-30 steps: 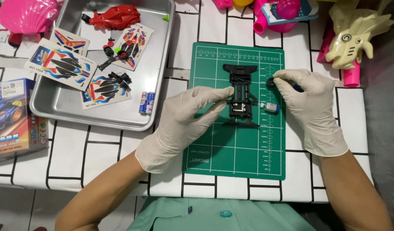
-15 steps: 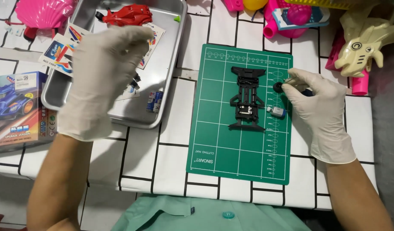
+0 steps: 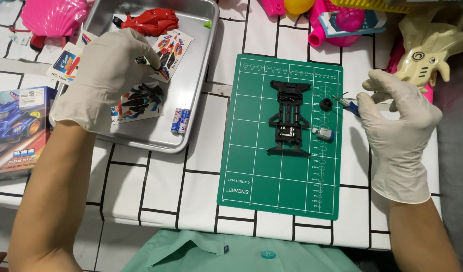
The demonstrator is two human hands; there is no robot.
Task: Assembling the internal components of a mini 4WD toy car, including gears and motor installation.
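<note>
- The left hand [image 3: 103,75] hangs over the metal tray [image 3: 201,75], fingers curled, thumb and forefinger pinched on a small dark part [image 3: 142,61] too small to identify.
- The right hand [image 3: 397,116] is past the right edge of the green mat [image 3: 251,186], its fingertips closed on a thin blue-handled tool [image 3: 348,105].
- The tool lies slanted, its tip pointing left toward a small black wheel [image 3: 325,105] on the mat.
- The black chassis [image 3: 289,118] lies flat at the mat's middle, long axis running away from the person; neither hand touches it.
- A small silver motor [image 3: 323,133] sits just right of the chassis.
- In the tray: a red car shell [image 3: 148,22], sticker sheets [image 3: 136,100], two batteries [image 3: 180,121].
- A blue box [image 3: 12,131] rests on the desk [image 3: 156,186] at far left.
</note>
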